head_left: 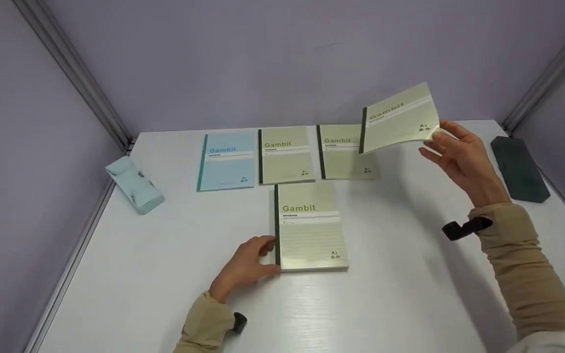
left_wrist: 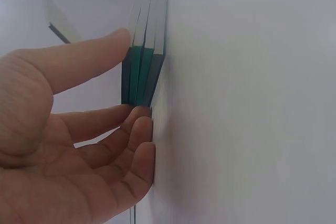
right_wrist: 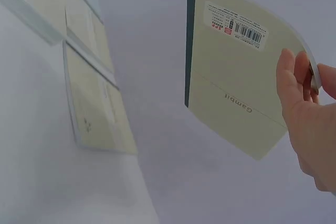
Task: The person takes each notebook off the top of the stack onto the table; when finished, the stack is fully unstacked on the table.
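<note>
My right hand point(head_left: 464, 159) pinches a pale green Gambit notebook point(head_left: 400, 117) by its right edge, raised and tilted in the air. Its back cover with a barcode label point(right_wrist: 236, 27) faces the right wrist camera. On the table, a stack of notebooks point(head_left: 312, 230) lies with a pale green one on top; dark and green spines point(left_wrist: 139, 77) show in the left wrist view. My left hand point(head_left: 248, 264) rests beside this stack, thumb at the near corner of the spine side and loosely bent fingers along the spines.
Behind the stack lie a blue notebook point(head_left: 228, 169) and two pale green notebooks, one at the middle point(head_left: 287, 166) and one at the right point(head_left: 341, 169), partly overlapped by the raised one. A light blue case point(head_left: 135, 184) stands left, a dark green case point(head_left: 520, 169) right. Walls point(head_left: 282, 63) border the table.
</note>
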Tool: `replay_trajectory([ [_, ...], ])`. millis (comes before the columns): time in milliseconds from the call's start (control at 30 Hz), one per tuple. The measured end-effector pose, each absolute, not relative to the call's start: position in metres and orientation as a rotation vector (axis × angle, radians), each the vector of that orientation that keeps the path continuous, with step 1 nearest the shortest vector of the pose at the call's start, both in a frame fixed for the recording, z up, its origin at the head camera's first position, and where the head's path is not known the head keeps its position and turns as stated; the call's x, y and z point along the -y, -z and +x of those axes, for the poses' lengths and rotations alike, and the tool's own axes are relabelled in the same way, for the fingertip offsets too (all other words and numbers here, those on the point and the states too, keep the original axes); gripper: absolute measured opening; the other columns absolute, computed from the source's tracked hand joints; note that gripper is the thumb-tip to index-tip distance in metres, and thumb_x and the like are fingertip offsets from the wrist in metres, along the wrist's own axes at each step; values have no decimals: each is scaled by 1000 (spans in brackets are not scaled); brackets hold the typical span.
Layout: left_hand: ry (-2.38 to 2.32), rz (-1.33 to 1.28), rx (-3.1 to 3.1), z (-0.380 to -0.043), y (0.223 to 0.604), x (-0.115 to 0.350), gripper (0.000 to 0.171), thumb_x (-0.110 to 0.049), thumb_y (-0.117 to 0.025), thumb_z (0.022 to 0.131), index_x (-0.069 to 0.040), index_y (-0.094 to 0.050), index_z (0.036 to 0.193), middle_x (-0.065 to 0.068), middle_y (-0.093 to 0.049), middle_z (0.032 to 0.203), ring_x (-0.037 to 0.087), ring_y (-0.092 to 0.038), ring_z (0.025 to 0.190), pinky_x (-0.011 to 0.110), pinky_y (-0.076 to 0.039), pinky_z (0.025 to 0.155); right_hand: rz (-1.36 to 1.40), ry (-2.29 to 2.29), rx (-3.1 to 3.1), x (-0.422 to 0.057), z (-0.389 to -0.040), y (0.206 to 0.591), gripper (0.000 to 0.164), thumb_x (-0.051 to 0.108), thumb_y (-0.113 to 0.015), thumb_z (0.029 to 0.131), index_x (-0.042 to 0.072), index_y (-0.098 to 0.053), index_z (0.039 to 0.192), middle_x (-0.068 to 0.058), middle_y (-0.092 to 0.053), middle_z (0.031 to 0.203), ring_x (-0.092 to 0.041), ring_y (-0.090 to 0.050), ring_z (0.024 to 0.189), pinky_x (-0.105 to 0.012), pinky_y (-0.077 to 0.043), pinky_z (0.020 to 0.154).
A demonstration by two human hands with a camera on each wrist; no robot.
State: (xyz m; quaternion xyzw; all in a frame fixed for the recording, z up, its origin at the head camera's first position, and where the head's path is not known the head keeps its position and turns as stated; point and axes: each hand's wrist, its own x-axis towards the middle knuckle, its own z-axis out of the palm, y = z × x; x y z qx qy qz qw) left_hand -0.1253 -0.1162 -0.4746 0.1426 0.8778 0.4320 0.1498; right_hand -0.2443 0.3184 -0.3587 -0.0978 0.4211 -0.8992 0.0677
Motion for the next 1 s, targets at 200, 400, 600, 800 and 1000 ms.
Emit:
replay_trajectory([
  [200, -1219, 411, -2528, -126, 477, 114, 65, -17, -77, 82, 7, -46, 134, 15, -56, 117, 28, -52, 106, 44, -43, 93, -22, 2728, -1334, -356, -263, 389, 33, -7, -54, 93, 1, -57, 125, -15, -62, 114, -27, -66, 97, -38, -53, 85],
  [400, -1228, 419, -2528, -126, 477, 116, 64, -18, -75, 82, 7, -47, 134, 14, -56, 115, 28, -52, 106, 44, -43, 93, 242, 2679, -1277, -383, -269, 413, 32, -2, -57, 93, 7, -57, 123, -12, -62, 109, -23, -63, 97, -35, -49, 91],
  [600, -1243, 413, -2529, -126, 477, 120, 63, -18, -74, 83, 5, -47, 134, 12, -55, 113, 27, -51, 105, 44, -42, 93, 460, 2473, -1393, -396, -275, 421, 59, 2, -61, 92, 19, -38, 144, -5, -61, 108, -17, -62, 101, -27, -47, 93],
  [800, -1246, 418, -2522, -126, 478, 119, 63, -18, -76, 82, 6, -47, 133, 12, -55, 113, 27, -51, 104, 44, -42, 93, 685, 2449, -1289, -402, -277, 439, 57, 0, -60, 92, 19, -40, 142, -5, -60, 103, -12, -58, 100, -24, -46, 93],
  [1000, -1252, 428, -2513, -126, 478, 119, 64, -18, -76, 82, 6, -47, 133, 13, -56, 114, 28, -52, 106, 44, -42, 94, 842, 2396, -1385, -407, -280, 453, 47, -4, -61, 90, 13, -48, 131, -6, -65, 87, -12, -61, 93, -24, -50, 87],
])
